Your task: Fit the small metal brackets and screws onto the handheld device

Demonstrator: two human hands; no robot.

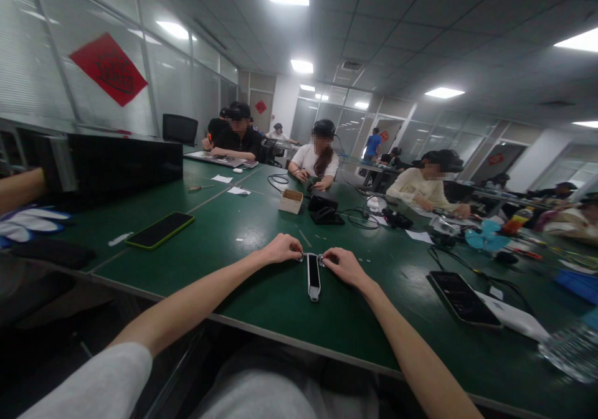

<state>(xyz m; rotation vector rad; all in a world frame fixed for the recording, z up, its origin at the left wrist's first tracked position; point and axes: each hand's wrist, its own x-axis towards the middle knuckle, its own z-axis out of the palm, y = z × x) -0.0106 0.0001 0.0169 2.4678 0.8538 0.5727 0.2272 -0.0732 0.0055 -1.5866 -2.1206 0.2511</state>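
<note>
A slim device [313, 274], white-edged with a dark face and a narrow tip toward me, lies on the green table [261, 310] between my hands. On its left, my left hand [281, 248] is closed in a pinch by the far end, at a small shiny part too small to name. My right hand [346, 265] pinches in the same way on the right side of that end, and another small silvery bit shows at its fingertips. Whether these bits are joined to the device I cannot tell.
Left stands a phone [160, 230] with a green rim. A small open box [291, 201] and a black stand [323, 208] with cables lie ahead. To the right are a dark phone [462, 297], a blue fan [486, 236] and a clear plastic bottle [572, 352]. People sit across the table.
</note>
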